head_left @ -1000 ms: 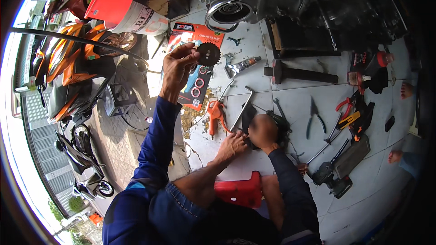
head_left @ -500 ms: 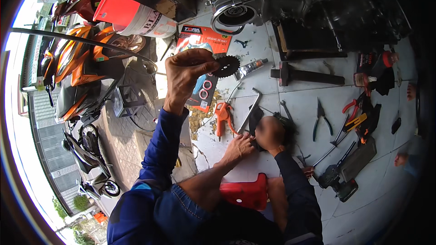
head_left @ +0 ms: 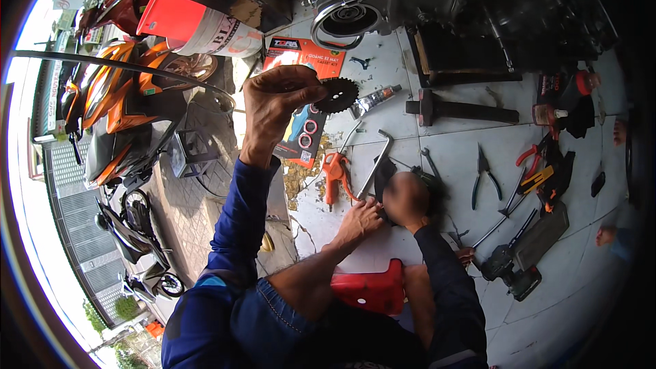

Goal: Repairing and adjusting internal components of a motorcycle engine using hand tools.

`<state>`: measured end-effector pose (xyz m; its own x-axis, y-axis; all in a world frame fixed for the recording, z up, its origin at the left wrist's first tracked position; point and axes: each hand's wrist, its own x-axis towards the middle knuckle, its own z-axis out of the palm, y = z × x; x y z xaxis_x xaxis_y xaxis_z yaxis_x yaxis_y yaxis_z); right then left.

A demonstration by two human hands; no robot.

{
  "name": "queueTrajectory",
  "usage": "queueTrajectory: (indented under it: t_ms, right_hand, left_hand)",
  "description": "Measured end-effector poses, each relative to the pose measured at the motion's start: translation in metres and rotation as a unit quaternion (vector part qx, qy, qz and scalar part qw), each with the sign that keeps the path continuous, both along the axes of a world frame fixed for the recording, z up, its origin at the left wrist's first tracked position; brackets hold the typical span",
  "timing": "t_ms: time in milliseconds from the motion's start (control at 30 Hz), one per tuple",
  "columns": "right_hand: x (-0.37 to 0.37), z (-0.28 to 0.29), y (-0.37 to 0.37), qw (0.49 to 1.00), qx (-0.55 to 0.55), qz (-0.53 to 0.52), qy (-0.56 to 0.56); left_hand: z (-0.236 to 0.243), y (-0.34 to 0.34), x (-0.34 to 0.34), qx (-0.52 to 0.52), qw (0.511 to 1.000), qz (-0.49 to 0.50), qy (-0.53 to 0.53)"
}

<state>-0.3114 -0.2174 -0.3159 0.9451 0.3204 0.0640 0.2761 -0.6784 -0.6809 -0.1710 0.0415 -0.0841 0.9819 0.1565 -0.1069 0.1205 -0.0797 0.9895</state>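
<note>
Raised at left of centre, my left hand (head_left: 280,96) pinches a dark toothed sprocket (head_left: 336,95) between thumb and fingers. The sprocket is held up over a red and black gasket-kit card (head_left: 305,138) lying on the floor. My right hand (head_left: 408,199) is low at the centre, smeared in the picture, so its fingers cannot be made out. Close beside it are a dark cloth (head_left: 385,176), a bent metal wrench (head_left: 375,164) and a spanner (head_left: 430,162). To the left of these lies an orange air blow gun (head_left: 335,178).
A motorcycle engine (head_left: 396,0) stands at the far side. On the tiles are a hammer (head_left: 465,110), pliers (head_left: 483,176), a power drill (head_left: 509,270) and a tube (head_left: 376,100). A red stool (head_left: 372,290) is near me. Parked motorbikes (head_left: 116,106) and a bucket (head_left: 205,24) are left.
My left hand has shifted slightly left with the sprocket, which now faces me a little more fully. My right hand stays nearly in place.
</note>
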Motion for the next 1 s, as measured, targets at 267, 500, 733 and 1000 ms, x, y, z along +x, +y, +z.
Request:
queueTrajectory:
  t_ms: [267,500,733,1000]
  right_hand:
    - [-0.002,-0.003,-0.001,1.0,0.003,-0.001,-0.004]
    - [0.01,0.021,0.001,0.993,-0.031,0.016,0.116]
    - [0.059,0.059,-0.057,0.982,-0.073,0.006,0.172]
    - [0.06,0.052,-0.165,0.899,-0.367,-0.121,0.205]
  left_hand:
    - [-0.083,0.038,0.006,0.017,0.994,0.005,0.106]
    - [-0.198,0.075,-0.024,0.079,0.98,0.061,0.174]
    - [-0.205,0.091,-0.024,0.243,0.965,0.015,0.103]
    - [-0.092,0.064,0.033,0.13,0.986,0.08,-0.065]
